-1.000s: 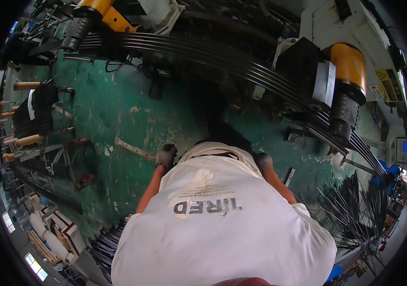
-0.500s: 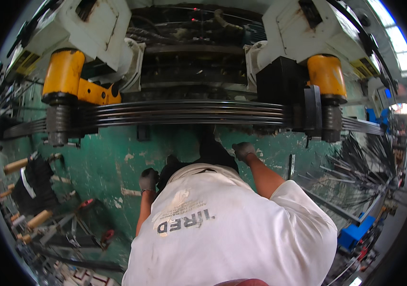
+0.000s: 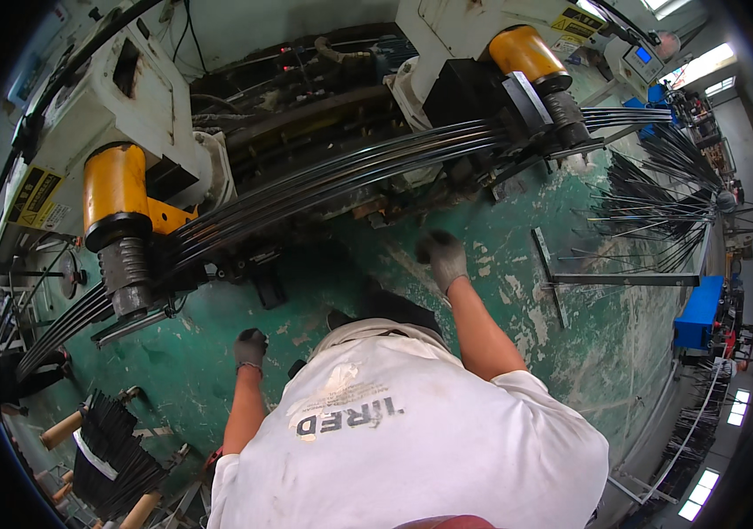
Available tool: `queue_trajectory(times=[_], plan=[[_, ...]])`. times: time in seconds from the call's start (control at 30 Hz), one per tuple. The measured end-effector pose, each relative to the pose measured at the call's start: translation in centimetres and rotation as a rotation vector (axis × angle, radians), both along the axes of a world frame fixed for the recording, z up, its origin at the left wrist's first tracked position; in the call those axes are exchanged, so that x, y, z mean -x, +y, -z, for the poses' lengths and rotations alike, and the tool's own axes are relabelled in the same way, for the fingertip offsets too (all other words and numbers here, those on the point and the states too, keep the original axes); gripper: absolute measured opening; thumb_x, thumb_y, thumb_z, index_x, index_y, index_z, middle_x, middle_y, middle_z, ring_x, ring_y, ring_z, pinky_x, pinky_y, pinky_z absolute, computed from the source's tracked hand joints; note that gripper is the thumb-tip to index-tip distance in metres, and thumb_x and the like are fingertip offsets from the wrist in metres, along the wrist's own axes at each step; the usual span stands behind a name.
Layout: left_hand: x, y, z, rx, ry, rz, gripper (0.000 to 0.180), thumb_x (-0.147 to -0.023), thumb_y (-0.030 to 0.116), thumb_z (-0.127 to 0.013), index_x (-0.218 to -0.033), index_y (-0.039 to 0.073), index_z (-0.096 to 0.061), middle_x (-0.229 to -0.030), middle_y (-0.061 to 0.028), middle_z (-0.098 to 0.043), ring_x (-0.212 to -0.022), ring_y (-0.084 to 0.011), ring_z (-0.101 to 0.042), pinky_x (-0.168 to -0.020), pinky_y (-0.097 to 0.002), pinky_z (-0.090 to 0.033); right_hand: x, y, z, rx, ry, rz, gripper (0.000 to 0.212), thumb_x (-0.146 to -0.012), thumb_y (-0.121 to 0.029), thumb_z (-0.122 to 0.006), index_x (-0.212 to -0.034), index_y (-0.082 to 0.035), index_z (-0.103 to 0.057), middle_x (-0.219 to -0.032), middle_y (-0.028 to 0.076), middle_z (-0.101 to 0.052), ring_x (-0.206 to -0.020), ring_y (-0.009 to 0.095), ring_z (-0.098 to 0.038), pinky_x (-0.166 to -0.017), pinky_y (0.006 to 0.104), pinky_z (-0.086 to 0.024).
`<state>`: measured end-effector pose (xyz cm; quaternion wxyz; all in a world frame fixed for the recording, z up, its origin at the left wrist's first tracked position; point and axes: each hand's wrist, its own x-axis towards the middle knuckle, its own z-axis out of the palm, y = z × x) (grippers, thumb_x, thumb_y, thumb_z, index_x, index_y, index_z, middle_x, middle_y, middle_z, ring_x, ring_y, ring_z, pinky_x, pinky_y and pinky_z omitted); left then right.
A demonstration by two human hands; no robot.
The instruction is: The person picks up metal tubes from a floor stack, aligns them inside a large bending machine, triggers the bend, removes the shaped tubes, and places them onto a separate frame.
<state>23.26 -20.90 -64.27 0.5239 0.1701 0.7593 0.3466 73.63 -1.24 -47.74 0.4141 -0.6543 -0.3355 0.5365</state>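
Observation:
My left hand [image 3: 251, 347], in a grey glove with dark fingertips, hangs low over the floor with its fingers curled and nothing visible in them. Farther forward, my right hand [image 3: 443, 260] wears the same kind of glove. Its fingers are folded in a loose fist, and I see no object there. Ahead of both hands a bundle of long dark metal bars [image 3: 332, 174] runs across a machine, passing by its left yellow cylinder [image 3: 114, 189] and right yellow cylinder [image 3: 526, 53]. Neither hand touches the bars.
Thin dark rods [image 3: 659, 198] lie in a fanned heap at the right, beside a metal frame [image 3: 623, 279] and a blue box-shaped part [image 3: 698, 313]. At the lower left a stack of dark strips [image 3: 116, 454] rests among tan rollers. The green floor [image 3: 500, 300] is scuffed.
My view has turned to the right, so the machine and bars now slant upward to the right. More of the right-hand side shows. My right arm reaches farther forward in the picture.

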Motion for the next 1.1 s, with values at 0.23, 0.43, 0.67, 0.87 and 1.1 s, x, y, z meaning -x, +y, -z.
queue_trajectory(times=[0.23, 0.43, 0.67, 0.87, 1.1], plan=[[-6.6, 6.9, -8.8, -0.302, -0.146, -0.076, 0.031, -0.094, 0.021, -0.072, -0.116, -0.001, -0.071, -0.1, -0.0106, -0.075, -0.081, -0.0178, -0.071, -0.072, -0.032, -0.057, 6.6, 7.7, -13.0, -0.434, 0.856, 0.13, 0.039, -0.103, -0.029, -0.065, -0.13, -0.002, -0.058, -0.113, 0.01, -0.068, -0.105, 0.025, -0.067, -0.09, 0.0418, -0.056], [-9.6, 9.7, -16.7, -0.508, -0.004, 0.025, 0.03, -0.098, 0.019, -0.069, -0.118, -0.002, -0.071, -0.106, -0.0098, -0.075, -0.094, -0.0147, -0.069, -0.084, -0.0307, -0.055, 9.3, 11.9, -15.2, -0.474, 1.121, 0.118, 0.027, -0.106, -0.019, -0.057, -0.129, -0.003, -0.055, -0.107, 0.011, -0.07, -0.108, 0.029, -0.067, -0.102, 0.045, -0.053], [-6.8, 9.1, -25.7, -0.607, 0.2, -0.142, 0.034, -0.099, 0.017, -0.067, -0.125, -0.005, -0.066, -0.111, -0.012, -0.072, -0.097, -0.0205, -0.072, -0.088, -0.0344, -0.058, 9.0, 12.2, -14.0, -0.482, 1.086, 0.037, 0.022, -0.104, -0.003, -0.05, -0.124, -0.006, -0.056, -0.105, 0.012, -0.07, -0.108, 0.034, -0.067, -0.106, 0.0547, -0.051], [-8.8, 9.3, -31.8, -0.606, -0.223, -0.378, 0.031, -0.101, 0.02, -0.067, -0.12, -0.004, -0.065, -0.105, -0.0149, -0.073, -0.092, -0.024, -0.073, -0.083, -0.037, -0.06, 8.9, 12.3, -13.0, -0.501, 1.156, 0.004, 0.024, -0.101, -0.001, -0.053, -0.124, -0.008, -0.059, -0.11, 0.013, -0.07, -0.112, 0.032, -0.066, -0.11, 0.0537, -0.05], [-4.9, 9.9, -41.2, -0.937, 0.646, -0.426, 0.025, -0.103, 0.023, -0.067, -0.11, 0.0, -0.07, -0.096, -0.008, -0.073, -0.087, -0.0162, -0.07, -0.083, -0.0316, -0.058, 8.4, 12.7, -12.8, -0.461, 1.197, 0.029, 0.022, -0.101, 0.001, -0.052, -0.119, -0.009, -0.06, -0.109, 0.012, -0.07, -0.111, 0.033, -0.066, -0.108, 0.0519, -0.052]])
